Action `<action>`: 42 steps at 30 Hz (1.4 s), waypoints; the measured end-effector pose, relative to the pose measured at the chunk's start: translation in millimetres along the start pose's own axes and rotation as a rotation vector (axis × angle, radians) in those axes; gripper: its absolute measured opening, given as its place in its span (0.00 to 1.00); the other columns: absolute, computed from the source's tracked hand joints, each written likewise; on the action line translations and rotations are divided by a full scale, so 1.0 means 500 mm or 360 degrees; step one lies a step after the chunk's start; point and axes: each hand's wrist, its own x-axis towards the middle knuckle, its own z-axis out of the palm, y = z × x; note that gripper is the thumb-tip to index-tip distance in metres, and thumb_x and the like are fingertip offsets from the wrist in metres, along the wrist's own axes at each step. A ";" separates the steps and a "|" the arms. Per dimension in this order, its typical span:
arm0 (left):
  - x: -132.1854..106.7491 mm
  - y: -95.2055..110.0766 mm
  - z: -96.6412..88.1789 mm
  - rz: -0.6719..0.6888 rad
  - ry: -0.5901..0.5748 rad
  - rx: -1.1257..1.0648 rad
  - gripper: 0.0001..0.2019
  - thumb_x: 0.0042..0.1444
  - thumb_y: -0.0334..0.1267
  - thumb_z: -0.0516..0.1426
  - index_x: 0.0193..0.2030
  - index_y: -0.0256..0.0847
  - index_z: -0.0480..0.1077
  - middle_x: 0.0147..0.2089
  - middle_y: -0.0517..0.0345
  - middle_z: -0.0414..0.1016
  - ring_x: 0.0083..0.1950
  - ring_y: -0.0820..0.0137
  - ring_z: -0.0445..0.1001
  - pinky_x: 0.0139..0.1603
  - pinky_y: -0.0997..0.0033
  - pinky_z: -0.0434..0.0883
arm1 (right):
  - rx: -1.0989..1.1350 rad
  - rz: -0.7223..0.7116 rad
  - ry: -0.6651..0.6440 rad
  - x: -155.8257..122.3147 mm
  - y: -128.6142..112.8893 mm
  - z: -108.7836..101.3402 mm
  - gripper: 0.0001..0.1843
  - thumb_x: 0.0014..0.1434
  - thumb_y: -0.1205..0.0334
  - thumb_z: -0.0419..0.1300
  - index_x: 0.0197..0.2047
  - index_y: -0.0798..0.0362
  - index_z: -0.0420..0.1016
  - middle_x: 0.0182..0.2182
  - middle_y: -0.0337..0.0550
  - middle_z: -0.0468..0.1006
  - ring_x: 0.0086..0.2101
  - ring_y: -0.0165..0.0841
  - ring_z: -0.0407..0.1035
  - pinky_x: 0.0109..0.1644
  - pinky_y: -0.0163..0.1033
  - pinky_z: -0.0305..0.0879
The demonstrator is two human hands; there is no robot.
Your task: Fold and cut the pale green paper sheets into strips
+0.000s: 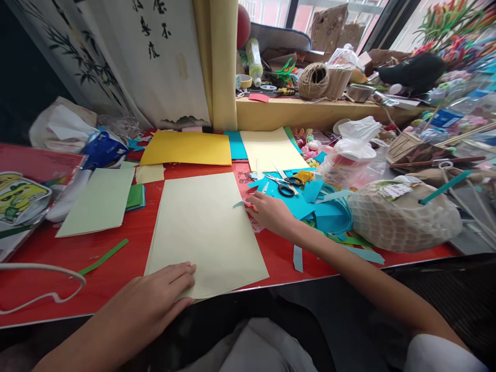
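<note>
A large pale cream sheet of paper (205,227), apparently doubled, lies on the red tabletop in front of me. Flat on its lower left corner rests my left hand (166,281), fingers stretched out and the thumb at the near edge. My right hand (269,212) is beside the sheet's right edge, its fingers pinched together. A small light-blue paper strip (237,204) sticks out at its fingertips, with something pinkish there too small to name. Scissors with black handles (287,190) lie just beyond this hand, on a heap of blue paper scraps (298,206).
Yellow card (186,148) and another cream sheet (271,150) lie at the back. A pale green folded card (98,199) and a green strip (104,257) are on the left. At right stand a netted round object with a straw (406,214) and a plastic bag (354,155).
</note>
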 end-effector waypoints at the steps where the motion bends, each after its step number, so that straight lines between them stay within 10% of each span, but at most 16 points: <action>1: 0.001 0.001 0.000 -0.0006 -0.0003 -0.0009 0.11 0.61 0.42 0.49 0.42 0.48 0.72 0.55 0.61 0.73 0.53 0.65 0.73 0.47 0.67 0.75 | -0.0011 -0.0006 -0.0013 0.008 0.000 0.006 0.16 0.64 0.65 0.46 0.45 0.57 0.74 0.42 0.51 0.76 0.32 0.33 0.71 0.23 0.33 0.55; 9: -0.004 -0.005 -0.002 0.0040 0.0047 0.0005 0.12 0.60 0.43 0.50 0.46 0.50 0.72 0.54 0.63 0.73 0.53 0.67 0.73 0.46 0.70 0.75 | -0.0265 0.0436 0.0332 0.020 0.093 -0.065 0.21 0.63 0.68 0.42 0.43 0.58 0.77 0.38 0.54 0.76 0.34 0.38 0.71 0.32 0.40 0.61; 14: -0.010 -0.017 -0.004 0.0117 0.0093 0.0020 0.15 0.59 0.46 0.52 0.51 0.51 0.71 0.55 0.64 0.73 0.52 0.67 0.74 0.47 0.73 0.75 | -0.0503 0.0723 0.0143 -0.008 0.137 -0.093 0.17 0.60 0.62 0.51 0.47 0.60 0.75 0.45 0.62 0.74 0.40 0.50 0.72 0.34 0.46 0.68; 23: -0.022 -0.027 0.023 0.0067 0.0177 0.0023 0.23 0.58 0.44 0.53 0.61 0.51 0.61 0.60 0.61 0.68 0.55 0.67 0.72 0.49 0.76 0.72 | 0.0322 -0.0598 0.0207 -0.199 -0.095 -0.004 0.18 0.63 0.55 0.53 0.51 0.57 0.72 0.47 0.49 0.77 0.50 0.39 0.70 0.52 0.41 0.70; 35: -0.057 -0.069 0.032 0.0116 0.0238 0.0175 0.28 0.55 0.50 0.55 0.63 0.58 0.56 0.61 0.66 0.64 0.57 0.65 0.70 0.49 0.72 0.73 | 0.0450 -0.0575 0.0404 -0.231 -0.118 0.026 0.15 0.61 0.72 0.53 0.50 0.60 0.73 0.47 0.48 0.77 0.54 0.37 0.66 0.60 0.41 0.64; 42: -0.076 -0.066 0.037 0.0130 0.0270 0.0166 0.27 0.58 0.47 0.52 0.64 0.60 0.52 0.61 0.69 0.64 0.56 0.67 0.70 0.48 0.74 0.74 | 0.0375 -0.0528 0.0473 -0.230 -0.133 0.025 0.16 0.60 0.59 0.57 0.49 0.59 0.74 0.45 0.49 0.78 0.51 0.42 0.69 0.55 0.43 0.69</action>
